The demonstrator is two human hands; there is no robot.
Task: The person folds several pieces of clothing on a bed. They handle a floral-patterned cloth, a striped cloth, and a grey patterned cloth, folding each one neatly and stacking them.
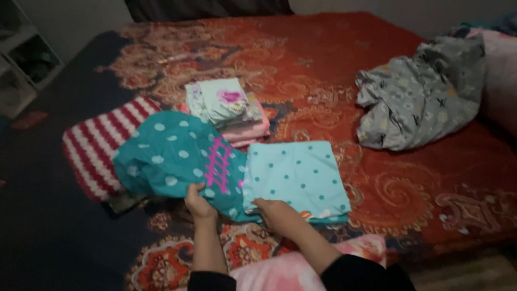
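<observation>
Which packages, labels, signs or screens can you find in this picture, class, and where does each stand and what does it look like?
None show: no package, label, sign or screen.
Only cloth lies on the red patterned bedspread.
The left hand holds a teal dotted garment.
The right hand rests on a folded light blue dotted cloth.

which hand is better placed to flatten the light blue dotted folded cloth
Right, most likely. The right hand already rests on the near edge of the light blue dotted cloth, while the left hand grips the teal dotted garment beside it.
</observation>
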